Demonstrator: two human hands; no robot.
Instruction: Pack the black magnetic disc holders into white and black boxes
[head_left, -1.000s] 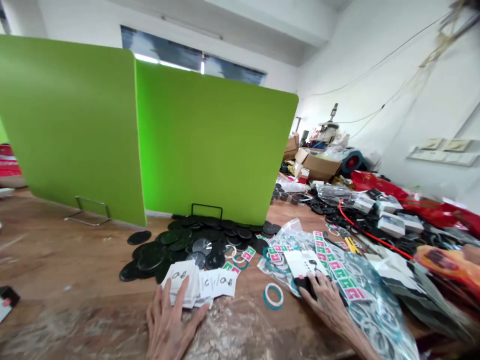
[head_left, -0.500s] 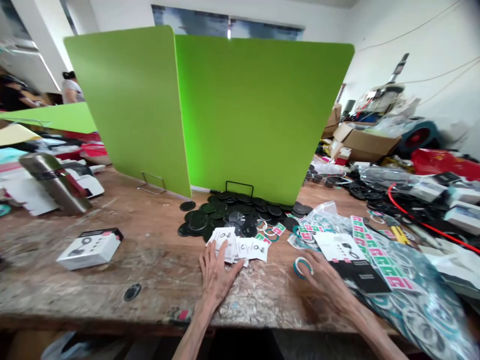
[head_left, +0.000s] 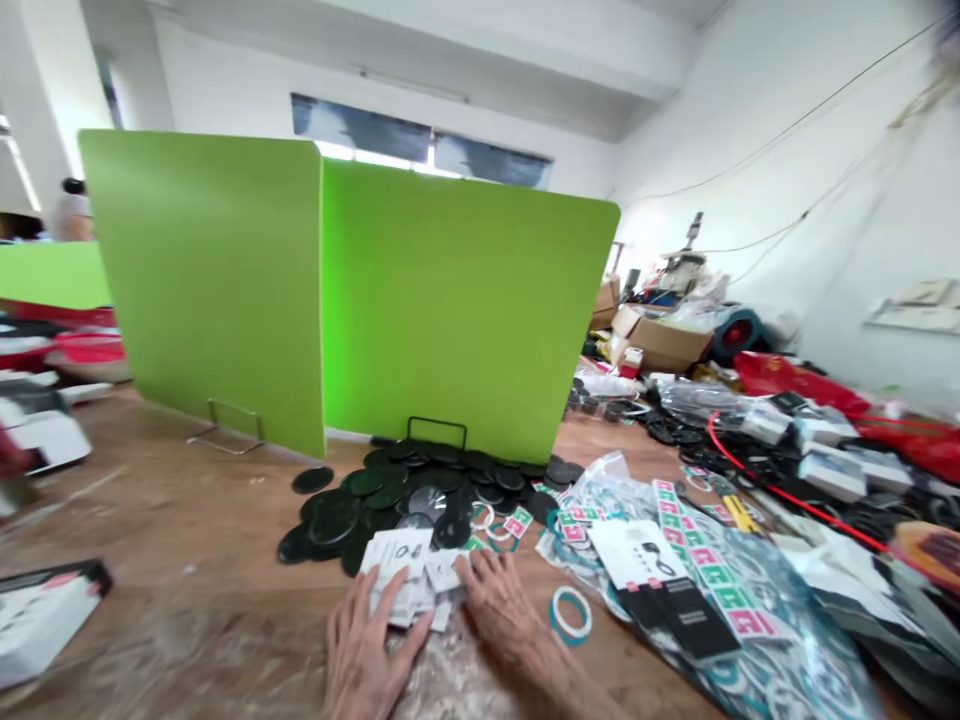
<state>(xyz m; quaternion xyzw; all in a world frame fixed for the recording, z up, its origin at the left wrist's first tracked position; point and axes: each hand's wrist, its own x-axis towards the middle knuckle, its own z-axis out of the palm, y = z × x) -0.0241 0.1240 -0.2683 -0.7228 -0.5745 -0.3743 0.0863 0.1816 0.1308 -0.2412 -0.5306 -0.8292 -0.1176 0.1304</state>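
Note:
My left hand [head_left: 369, 640] lies with spread fingers on the left side of a loose pile of small white printed leaflets [head_left: 401, 560]. At the pile's right edge, the fingertips of my right hand [head_left: 501, 600] touch a leaflet; its fingers are bent, and whether they pinch the paper cannot be made out. Right of that hand, a white and teal ring [head_left: 570, 615] rests on the wooden table [head_left: 225, 590]. Many black discs [head_left: 337, 518] are heaped just behind the leaflets.
Green divider panels [head_left: 450, 300] stand behind the discs on wire feet. At right lie a plastic bag of rings [head_left: 757, 560], a white card [head_left: 634, 553] and black packets [head_left: 694, 615]. A white box [head_left: 45, 620] sits at the left edge. A person [head_left: 75, 212] is far left.
My right hand has moved left from the ring to the leaflets, leaving the ring on the table. The leaflets are bunched closer together. The camera view has tilted up and turned right.

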